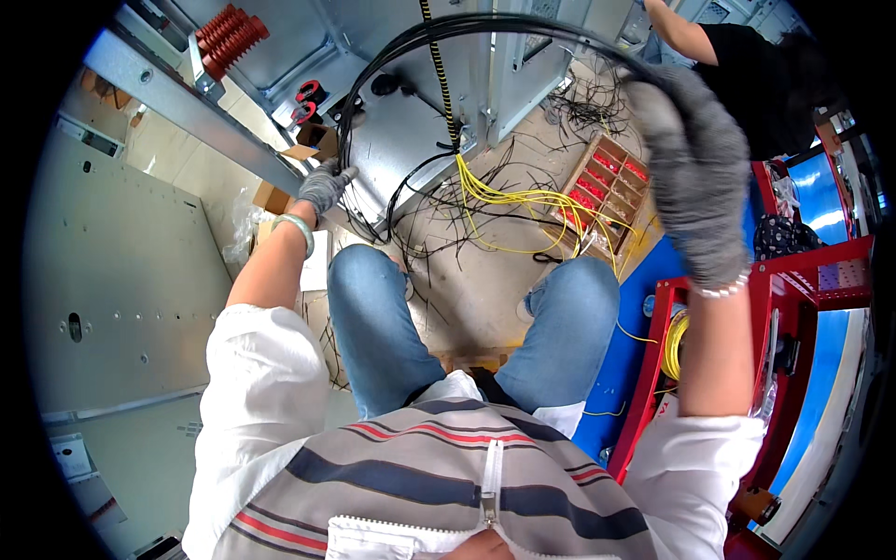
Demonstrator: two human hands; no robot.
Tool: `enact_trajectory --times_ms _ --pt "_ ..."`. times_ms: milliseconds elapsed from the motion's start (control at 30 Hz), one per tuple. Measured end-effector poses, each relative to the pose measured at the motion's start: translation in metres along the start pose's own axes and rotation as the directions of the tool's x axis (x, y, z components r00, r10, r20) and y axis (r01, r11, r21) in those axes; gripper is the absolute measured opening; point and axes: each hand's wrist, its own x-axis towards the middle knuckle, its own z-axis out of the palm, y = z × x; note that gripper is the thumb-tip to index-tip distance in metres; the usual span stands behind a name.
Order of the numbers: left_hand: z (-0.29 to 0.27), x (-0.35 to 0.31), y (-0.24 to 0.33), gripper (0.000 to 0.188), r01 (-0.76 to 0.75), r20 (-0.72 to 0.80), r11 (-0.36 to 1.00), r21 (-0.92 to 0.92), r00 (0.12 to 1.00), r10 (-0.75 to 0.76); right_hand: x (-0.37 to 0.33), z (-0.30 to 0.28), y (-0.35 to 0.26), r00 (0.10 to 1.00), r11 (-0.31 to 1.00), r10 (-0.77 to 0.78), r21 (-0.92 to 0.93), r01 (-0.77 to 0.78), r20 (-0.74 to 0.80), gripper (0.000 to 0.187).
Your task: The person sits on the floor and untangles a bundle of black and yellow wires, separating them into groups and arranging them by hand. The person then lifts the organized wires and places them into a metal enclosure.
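Observation:
A long bundle of black cables arches in front of me from left to right. My left hand, in a grey knitted glove, is closed around its left side, near a metal cabinet panel. At the upper right my right hand, also gloved, is raised and closed on the bundle's other end; its fingertips are partly hidden. Below the arch, loose black cables and a fan of yellow wires spread over the floor. The yellow wires come out of a black-and-yellow sleeve hanging from above.
A wooden compartment box with small red parts sits right of the yellow wires. Red ribbed insulators stick out at the upper left. A red cart with a yellow wire coil stands at my right. Another person is at the upper right.

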Motion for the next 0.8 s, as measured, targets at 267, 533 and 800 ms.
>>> enact_trajectory --times_ms 267,533,800 --pt "-0.003 -0.007 0.020 0.026 -0.111 -0.286 0.970 -0.216 0.957 0.046 -0.122 0.089 0.012 0.908 0.971 0.235 -0.036 -0.238 0.347 0.025" --pt "0.024 -0.018 0.039 0.017 -0.060 -0.067 0.929 0.365 0.994 0.090 -0.317 -0.019 0.122 0.370 0.366 0.928 0.081 -0.927 0.033 0.017" --pt "0.111 0.093 0.025 0.023 -0.462 0.700 0.716 0.523 0.712 -0.051 -0.473 0.063 0.150 -0.427 0.226 0.711 -0.756 -0.614 0.559 0.018"
